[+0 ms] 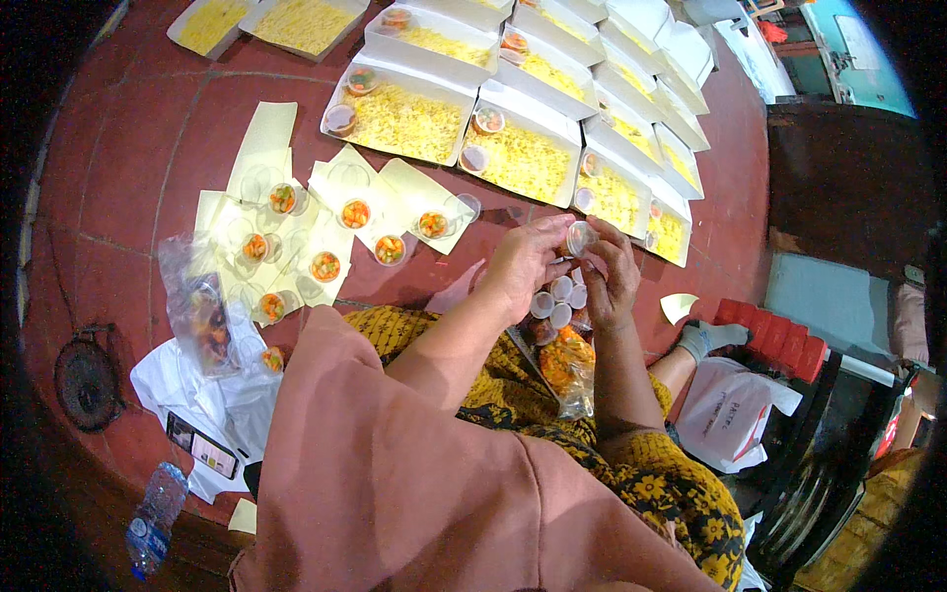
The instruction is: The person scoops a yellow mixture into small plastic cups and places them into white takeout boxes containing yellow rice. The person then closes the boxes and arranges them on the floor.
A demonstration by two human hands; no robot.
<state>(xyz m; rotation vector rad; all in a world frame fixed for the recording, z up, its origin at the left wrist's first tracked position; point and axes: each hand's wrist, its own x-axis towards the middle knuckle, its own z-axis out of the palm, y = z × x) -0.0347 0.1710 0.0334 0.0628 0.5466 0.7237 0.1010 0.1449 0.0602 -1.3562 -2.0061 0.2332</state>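
My left hand (527, 255) and my right hand (610, 277) meet around a small clear plastic cup (579, 238), their fingers on its rim and sides. What the cup holds is mostly hidden. Under my hands, on my lap, lie several small lidded cups (560, 314) and a clear bag of orange diced pickles (566, 362). To the left, open cups of diced vegetables (325, 266) stand on pale yellow paper sheets (259, 133). Beyond my hands, white boxes of yellow rice (518, 159) stand in rows, the nearer ones with two small cups each.
At left lie a clear plastic bag (211, 325), a white bag (166, 370), a phone (201, 446) and a plastic water bottle (157, 518). A red stack (773, 337) and a white bag with writing (729, 418) are at right. A small fan-like object (87, 381) stands far left.
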